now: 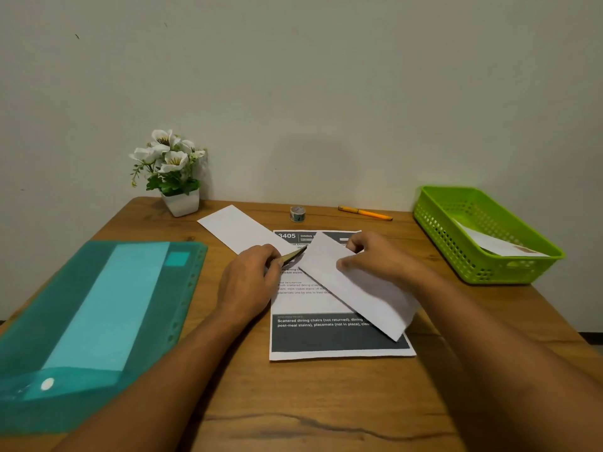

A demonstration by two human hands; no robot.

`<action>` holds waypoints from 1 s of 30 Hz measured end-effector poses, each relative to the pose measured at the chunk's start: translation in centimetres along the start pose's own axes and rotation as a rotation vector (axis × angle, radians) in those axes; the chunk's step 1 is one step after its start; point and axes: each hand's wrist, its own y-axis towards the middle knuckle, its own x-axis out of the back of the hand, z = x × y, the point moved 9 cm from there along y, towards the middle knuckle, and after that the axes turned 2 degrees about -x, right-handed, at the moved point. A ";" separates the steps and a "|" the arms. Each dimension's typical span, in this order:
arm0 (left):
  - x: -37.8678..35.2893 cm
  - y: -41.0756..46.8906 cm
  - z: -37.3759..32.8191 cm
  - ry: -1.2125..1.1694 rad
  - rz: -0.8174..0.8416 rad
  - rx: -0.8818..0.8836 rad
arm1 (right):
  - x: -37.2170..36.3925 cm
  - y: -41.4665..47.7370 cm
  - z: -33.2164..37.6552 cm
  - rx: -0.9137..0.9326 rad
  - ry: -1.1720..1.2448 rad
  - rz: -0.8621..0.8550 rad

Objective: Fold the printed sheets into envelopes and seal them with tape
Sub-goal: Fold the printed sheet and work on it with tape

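With the white envelope (359,295) gripped by the right hand (380,259) on top of the printed sheet (326,340) and a brownish strip (293,255), seemingly tape, pinched by the left hand (251,278) at the sheet's upper left, the strip is best laid flat across the flap and pressed smooth.

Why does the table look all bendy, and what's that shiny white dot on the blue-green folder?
Head view: the wide-angle lens bends the table edges; the white dot on the teal folder is glare from a light; the green basket looks a little smeared near the edge; a soft shadow sits on the wall.
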 end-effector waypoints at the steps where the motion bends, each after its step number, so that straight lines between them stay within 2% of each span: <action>1: 0.0 -0.1 0.0 0.002 0.003 -0.001 | 0.1 -0.1 0.0 -0.012 0.011 0.003; 8: 0.1 -0.2 -0.1 -0.010 0.019 0.011 | 0.3 -0.2 -0.3 -0.057 0.219 -0.046; 14: 0.0 -0.3 -0.3 0.002 0.016 -0.069 | -0.6 -0.3 0.2 -0.054 0.369 -0.059; 26: -0.8 -0.2 -1.3 0.010 0.060 -0.217 | -2.4 -1.0 2.6 -0.050 0.342 -0.010; 30: -1.0 -0.4 -1.5 0.026 0.074 -0.240 | -1.2 -1.1 3.3 -0.012 0.303 -0.071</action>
